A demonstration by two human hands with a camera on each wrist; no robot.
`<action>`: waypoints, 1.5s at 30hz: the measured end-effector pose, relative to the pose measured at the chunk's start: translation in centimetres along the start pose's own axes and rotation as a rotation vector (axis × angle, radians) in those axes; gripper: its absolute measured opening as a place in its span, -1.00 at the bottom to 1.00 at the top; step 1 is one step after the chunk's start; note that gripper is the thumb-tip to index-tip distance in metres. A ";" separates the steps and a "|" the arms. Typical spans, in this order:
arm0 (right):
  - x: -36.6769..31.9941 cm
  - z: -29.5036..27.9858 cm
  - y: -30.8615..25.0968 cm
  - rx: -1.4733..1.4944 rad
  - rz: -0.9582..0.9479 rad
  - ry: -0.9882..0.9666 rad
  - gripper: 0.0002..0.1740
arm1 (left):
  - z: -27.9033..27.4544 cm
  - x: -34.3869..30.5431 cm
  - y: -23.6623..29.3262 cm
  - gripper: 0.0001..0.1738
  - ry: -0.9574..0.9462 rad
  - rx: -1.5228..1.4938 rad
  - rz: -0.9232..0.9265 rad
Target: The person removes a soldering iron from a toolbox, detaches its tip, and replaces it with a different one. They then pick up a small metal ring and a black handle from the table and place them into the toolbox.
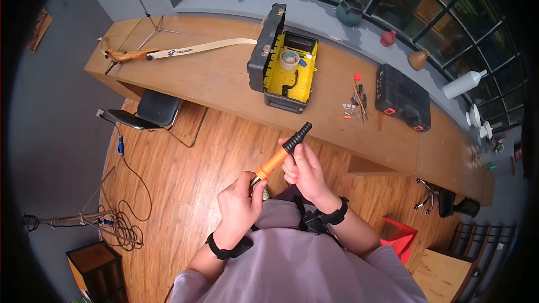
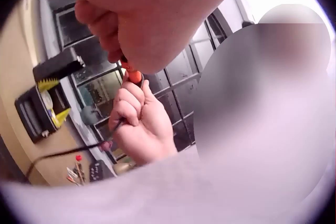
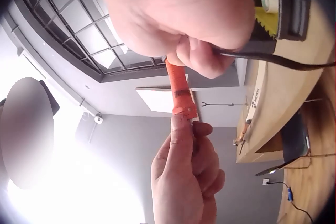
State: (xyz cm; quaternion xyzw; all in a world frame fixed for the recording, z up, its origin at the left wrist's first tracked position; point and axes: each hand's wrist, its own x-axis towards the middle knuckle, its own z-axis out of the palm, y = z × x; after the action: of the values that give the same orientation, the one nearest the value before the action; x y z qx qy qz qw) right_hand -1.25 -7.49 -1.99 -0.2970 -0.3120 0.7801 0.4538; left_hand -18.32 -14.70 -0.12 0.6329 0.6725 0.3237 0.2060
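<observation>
Okay, so starting on the left there's one bow on the long desk, with "ARCHERY" lettered on its pale limb, plus one thin stand behind it and one black chair tucked by the front edge.

Next come the hands, both busy with the same thing. The left hand has its fingers curled and its thumb pressed in, pinching the lower end of one orange-and-black tool, right where a bit of metal pokes out of the orange part. That tool sits tilted between the two hands, in front of the desk. The right hand grips the black ribbed end, thumb against it and the other fingers folded in. One dark cord runs off from by that hand in the wrist views.

Past the hands is one toolbox, lid up, yellow inside, holding one roll of tape and one small blue piece. Then one red round thing beside some loose small tools, too jumbled for me to count, and one black case with two red latches. Sill behind: one greenish pot, one red vase, one brown vase, one white bottle.
</observation>
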 end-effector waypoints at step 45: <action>0.9 -1.2 -1.1 -0.138 0.037 -0.129 -0.62 | -2.2 1.8 -2.7 -0.57 -0.734 -1.431 -0.744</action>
State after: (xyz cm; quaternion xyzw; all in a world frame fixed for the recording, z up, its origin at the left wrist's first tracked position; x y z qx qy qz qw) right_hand -0.15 -5.94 -2.08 -0.2824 -0.3878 0.7826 0.3968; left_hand -21.97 -13.25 -0.24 0.1566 0.3625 0.3556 0.8471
